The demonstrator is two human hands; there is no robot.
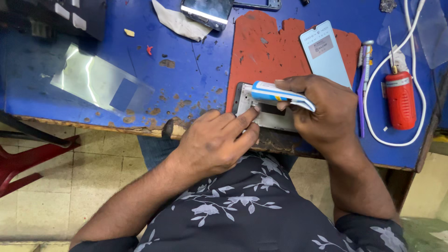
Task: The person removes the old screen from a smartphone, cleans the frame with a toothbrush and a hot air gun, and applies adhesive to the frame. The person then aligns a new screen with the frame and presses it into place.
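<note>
blue table (140, 46), red-brown mat (261, 56), red canister (400, 100), floral dark shirt (247, 210)

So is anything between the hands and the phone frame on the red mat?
Nothing visible. The left hand already presses its fingertips on the phone frame, and the right hand holds a blue-and-white tool directly over it. The red mat around it is otherwise bare there.

Left of my left hand (219, 140) the blue bench (186, 84) lies open; right, a screwdriver (366, 70) and red torch (400, 100) crowd my right hand (322, 109).
</note>
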